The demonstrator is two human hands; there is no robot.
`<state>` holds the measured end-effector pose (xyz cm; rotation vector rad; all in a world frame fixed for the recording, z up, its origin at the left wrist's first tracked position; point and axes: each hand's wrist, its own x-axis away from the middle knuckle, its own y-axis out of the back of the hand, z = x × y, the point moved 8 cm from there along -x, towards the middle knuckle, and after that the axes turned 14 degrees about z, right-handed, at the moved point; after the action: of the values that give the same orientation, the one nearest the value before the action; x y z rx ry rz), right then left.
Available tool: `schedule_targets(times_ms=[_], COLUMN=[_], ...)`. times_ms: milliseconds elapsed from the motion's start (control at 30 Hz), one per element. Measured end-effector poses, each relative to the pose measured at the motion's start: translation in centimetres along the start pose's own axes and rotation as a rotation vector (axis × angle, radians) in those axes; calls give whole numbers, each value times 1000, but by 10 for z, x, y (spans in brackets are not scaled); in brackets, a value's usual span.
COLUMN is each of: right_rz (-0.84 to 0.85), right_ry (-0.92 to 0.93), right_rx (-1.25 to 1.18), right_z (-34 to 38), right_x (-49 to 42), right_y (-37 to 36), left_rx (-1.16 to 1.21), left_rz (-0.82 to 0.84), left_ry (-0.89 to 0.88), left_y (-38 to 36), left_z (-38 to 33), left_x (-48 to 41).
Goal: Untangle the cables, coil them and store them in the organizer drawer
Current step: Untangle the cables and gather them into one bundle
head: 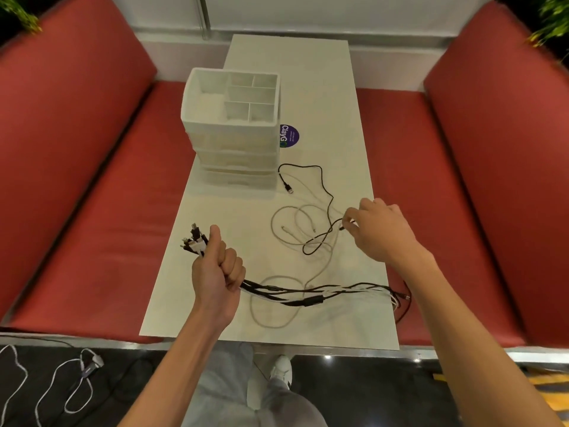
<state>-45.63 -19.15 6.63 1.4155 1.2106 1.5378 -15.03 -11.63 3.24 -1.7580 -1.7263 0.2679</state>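
Cables being sorted on the white desk [308,87], 1 at a time. Left hand [217,272] clenched around a bundle of cables [308,294], plug ends [194,240] sticking up past the thumb, tails trailing right along the near part of the desk and drooping over its right edge. Right hand [380,231] reaching over the loose pile, fingers [349,221] pinching the black cable [326,192] near its end; whether fully gripped or just closing is hard to tell.

Doing it well, by judgement: lifting that black end slowly and straight up, letting it slide free of the white cables [292,223] looped beside and under it rather than yanking, since crossings near the middle look likely to snag. Keeping the left fist tight so the gathered plugs are staying level. Adding the freed end to the bundle with plugs aligned.

Black cable looking thin and limp, running in a wavy line from a USB plug lying just beside the organizer [234,127] to the right hand. White ones pale, thin, lying in overlapping loops. Organizer standing further back on the desk, drawers closed, top tray compartments showing nothing inside. No coiling done yet.
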Motion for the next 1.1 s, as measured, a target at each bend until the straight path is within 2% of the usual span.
schedule_targets(times_ms=[100, 267, 400, 567, 767, 933, 1100], right_rz=[-116, -109, -84, -143, -241, -306, -326], right_ry=[-37, 60, 165, 199, 107, 111, 109], right_rx=[-152, -1102, -1347, -1456, -1475, -1414, -1231], right_z=[11, 62, 125, 167, 177, 180, 186], right_x=[14, 50, 70, 82, 80, 77, 72], right_y=[38, 48, 33, 29, 32, 43, 42], left_rx=[-65, -47, -24, -88, -48, -51, -107], left_rz=[4, 98, 151, 130, 164, 206, 226], left_ry=[16, -4, 18, -14, 26, 20, 29], left_y=[-6, -22, -36, -38, -36, -40, -42], left_z=[-4, -8, -14, -18, -13, -12, -10], left_x=[1, 3, 8, 10, 9, 6, 2])
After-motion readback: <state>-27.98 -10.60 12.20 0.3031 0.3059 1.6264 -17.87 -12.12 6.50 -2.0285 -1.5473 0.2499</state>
